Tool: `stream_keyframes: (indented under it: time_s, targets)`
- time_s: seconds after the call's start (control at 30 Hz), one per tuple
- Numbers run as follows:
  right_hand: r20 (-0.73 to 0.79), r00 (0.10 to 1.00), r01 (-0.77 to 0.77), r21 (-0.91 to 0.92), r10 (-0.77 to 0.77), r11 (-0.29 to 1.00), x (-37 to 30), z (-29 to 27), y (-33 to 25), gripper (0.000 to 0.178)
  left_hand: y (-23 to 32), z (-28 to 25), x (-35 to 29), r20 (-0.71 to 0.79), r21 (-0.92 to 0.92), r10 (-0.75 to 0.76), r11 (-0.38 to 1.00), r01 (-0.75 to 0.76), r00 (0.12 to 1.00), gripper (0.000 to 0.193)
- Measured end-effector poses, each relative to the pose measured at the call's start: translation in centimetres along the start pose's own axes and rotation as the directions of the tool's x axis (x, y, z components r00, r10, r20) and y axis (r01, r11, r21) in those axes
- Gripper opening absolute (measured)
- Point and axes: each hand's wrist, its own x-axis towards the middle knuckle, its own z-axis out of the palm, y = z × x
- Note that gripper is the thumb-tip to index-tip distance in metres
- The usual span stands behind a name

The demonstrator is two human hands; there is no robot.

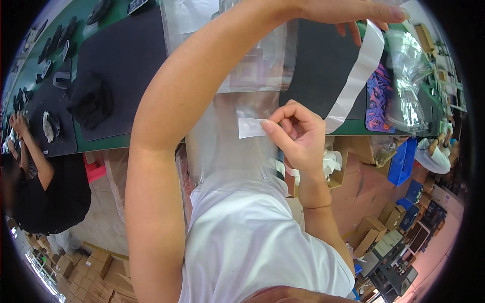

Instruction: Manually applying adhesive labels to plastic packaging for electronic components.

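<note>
Between thumb and forefinger, my right hand pinches a small white label. The label lies over a clear plastic bag that hangs past the table edge toward my shirt. My left arm reaches across the bags to the far right. There my left hand is at the upper end of a long white label strip, its fingers around that end and one digit stretched out. The strip runs down to the table's near edge. More clear packaging with a squarish printed patch lies beneath my left forearm.
Dark mats cover the green table. A black cloth item lies left, and a colourful patterned pouch beside clear bags right. Below stand an open carton and a blue bin. A co-worker works at left.
</note>
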Motion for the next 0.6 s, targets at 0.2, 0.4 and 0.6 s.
stream_keyframes:
  time_s: [0.2, 0.4, 0.6]
  targets:
    - [-0.013, 0.999, -0.043, -0.009, 0.043, 0.999, -0.5, 0.2, 0.4, 0.014, 0.6, -0.3, 0.0, 0.116, 0.055, -0.008, 0.998, 0.001, 0.993, 0.109]
    - [0.028, 0.999, -0.035, -0.018, 0.036, 0.999, -0.7, 1.0, 0.4, 0.014, -1.1, -1.4, -2.5, 0.044, 0.025, 0.022, 0.999, -0.023, 0.999, 0.104]
    - [-0.054, 0.994, 0.083, -0.207, -0.096, 0.975, -0.5, 1.6, 1.1, 0.013, -3.2, -0.8, -0.6, 0.043, 0.037, -0.072, 0.997, 0.07, 0.996, 0.101]
